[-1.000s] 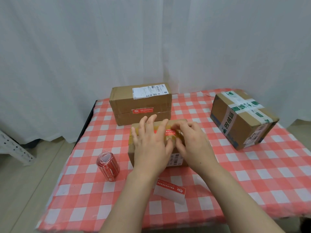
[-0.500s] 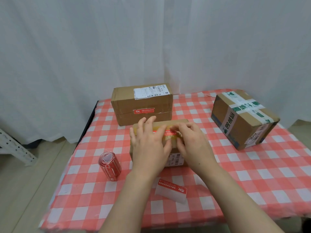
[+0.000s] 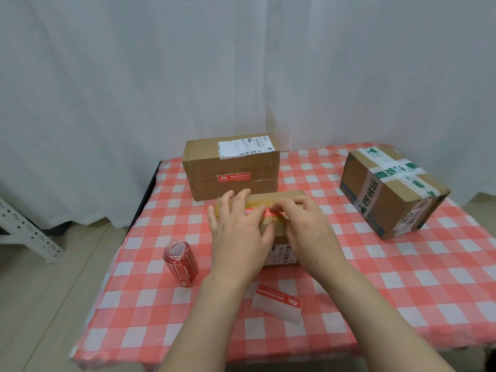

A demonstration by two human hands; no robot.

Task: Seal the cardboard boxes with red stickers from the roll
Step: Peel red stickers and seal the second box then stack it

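- Got a small cardboard box [image 3: 281, 196] near the middle of the checked table [image 3: 402, 277], mostly buried under both hands.
- Left hand [image 3: 239, 237] laid flat over the top, fingers straight and spread, pressing down, not gripping anything.
- Right hand [image 3: 308, 232] just beside it, fingers bent with tips down on the red sticker [image 3: 255, 211] across the top; can't tell if pinching or only pressing.
- Sticker roll [image 3: 181, 261] standing on end left of that box, not touching.
- Loose sticker strip [image 3: 277, 304] on pale backing, lying flat in front, between the forearms.
- Bigger box [image 3: 230, 162] right behind, with a second red sticker [image 3: 234, 178] on its front seam.
- Taped box [image 3: 386, 194], green-and-white tape, well off to the right, turned corner-on.
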